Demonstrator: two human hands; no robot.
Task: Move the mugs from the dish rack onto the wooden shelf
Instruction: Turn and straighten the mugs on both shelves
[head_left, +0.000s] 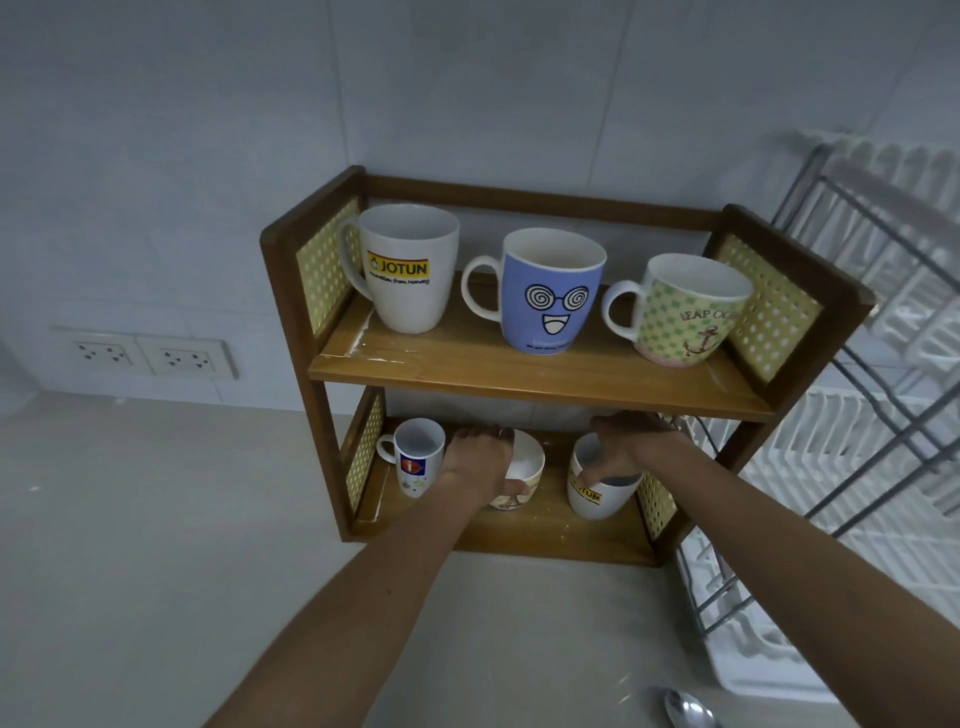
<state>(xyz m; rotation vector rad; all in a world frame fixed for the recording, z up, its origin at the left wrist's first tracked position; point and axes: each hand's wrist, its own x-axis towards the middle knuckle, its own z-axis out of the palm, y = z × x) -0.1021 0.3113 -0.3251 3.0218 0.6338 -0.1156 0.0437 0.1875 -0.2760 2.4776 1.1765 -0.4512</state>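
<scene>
Against a pale tiled wall, on a light countertop (156, 519): two-tier wooden shelf (519, 371) at frame centre, twin wall sockets (145, 356) at left, white dish rack (857, 415) along the right edge, spoon (688, 709) cut off at the bottom. Upper tier: white Jotun mug (408, 270), blue face mug (550, 291), green anchor mug (685, 312), all upright, handles leftward. Lower tier, partly hidden by the arms: small white logo mug (415, 460) upright at left; cream mug (519, 473) tilted, mouth toward the camera, gripped by the left hand (480, 462); second Jotun mug (597, 488) tilted, rim pinched by the right hand (631, 447)
</scene>
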